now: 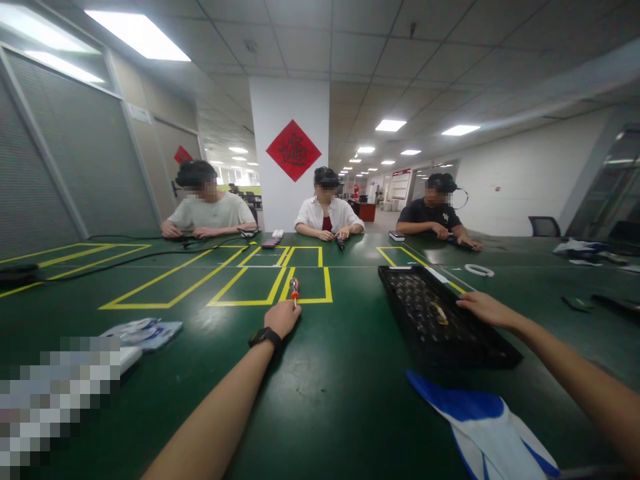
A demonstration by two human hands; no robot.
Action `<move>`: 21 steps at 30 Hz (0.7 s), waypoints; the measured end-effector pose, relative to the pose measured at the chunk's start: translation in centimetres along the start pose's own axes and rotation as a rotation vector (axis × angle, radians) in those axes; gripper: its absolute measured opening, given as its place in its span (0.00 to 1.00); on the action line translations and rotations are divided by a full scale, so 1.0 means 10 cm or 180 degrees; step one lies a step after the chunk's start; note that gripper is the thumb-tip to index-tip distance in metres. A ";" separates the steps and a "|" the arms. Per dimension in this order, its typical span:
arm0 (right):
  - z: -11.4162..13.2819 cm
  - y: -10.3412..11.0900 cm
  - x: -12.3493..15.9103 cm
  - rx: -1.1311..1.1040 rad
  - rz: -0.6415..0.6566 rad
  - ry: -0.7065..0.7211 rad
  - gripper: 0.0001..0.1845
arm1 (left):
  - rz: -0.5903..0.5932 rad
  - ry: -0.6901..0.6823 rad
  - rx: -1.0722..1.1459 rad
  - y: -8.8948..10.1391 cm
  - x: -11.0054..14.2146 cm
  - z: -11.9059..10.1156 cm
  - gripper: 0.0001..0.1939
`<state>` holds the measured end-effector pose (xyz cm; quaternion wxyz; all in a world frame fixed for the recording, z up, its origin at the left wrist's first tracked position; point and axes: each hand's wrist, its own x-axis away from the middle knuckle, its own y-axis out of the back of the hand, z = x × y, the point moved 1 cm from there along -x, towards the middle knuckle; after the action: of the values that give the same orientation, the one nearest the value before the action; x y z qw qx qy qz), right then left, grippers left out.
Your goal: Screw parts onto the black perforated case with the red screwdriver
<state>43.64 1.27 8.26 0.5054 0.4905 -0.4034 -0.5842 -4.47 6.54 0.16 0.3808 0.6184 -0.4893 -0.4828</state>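
the fingers of the left hand point(283, 319) grasp a small screwdriver point(295, 288) with a red and clear, glossy handle by its thin metal shaft, and the handle points away, just beyond the fingertips. that hold looks secure enough, though a light, even pinch close to the red collar would probably stop the heavier handle from swinging or rolling. the fingers of the right hand point(483, 308) are at the near right rim of a long, black, shallow tray point(415, 357) with a dark, bumpy inside; whether they clench the rim or only rest on it, i cannot tell. a steady, gentle touch there seems best, since a push could tilt the tray and shift the small yellowish and white piece point(440, 313) lying inside, left of those fingers. the blue and white fabric glove point(480, 413) lies on the green, smooth table point(325, 400), nearer the body than the right fingers, so a low forearm could snag it.
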 end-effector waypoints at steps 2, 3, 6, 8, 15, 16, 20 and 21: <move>0.40 -0.08 -0.07 -0.0097 0.0318 0.0347 0.18 | 0.0039 0.0037 0.0062 0.02 0.01 0.00 0.21; 0.60 -0.14 -0.11 -0.0102 0.0311 0.0370 0.19 | 0.0045 0.0040 0.0092 0.02 0.02 0.00 0.22; 1.20 -0.40 -0.23 -0.0129 0.0210 0.0489 0.19 | -0.0017 0.0053 0.0166 0.03 0.02 0.02 0.23; 1.54 -0.59 -0.30 -0.0160 0.0191 0.0533 0.19 | -0.0075 0.0135 0.0234 0.02 0.00 0.05 0.23; 2.10 -0.97 -0.46 -0.0223 0.0198 0.0497 0.18 | -0.0319 0.0194 0.0463 0.03 -0.01 0.07 0.23; 2.12 -0.99 -0.47 -0.0230 0.0209 0.0486 0.18 | -0.0367 0.0174 0.0456 0.05 0.01 0.04 0.23; 2.12 -1.03 -0.49 -0.0267 0.0231 0.0420 0.16 | -0.0531 0.0078 0.0315 0.16 0.09 -0.08 0.23; 2.12 -1.02 -0.48 -0.0276 0.0211 0.0399 0.17 | -0.0567 0.0030 0.0284 0.19 0.10 -0.12 0.23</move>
<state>20.93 7.17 3.26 0.5695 0.4902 -0.3612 -0.5522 -3.76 5.08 2.02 0.3108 0.6781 -0.4516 -0.4896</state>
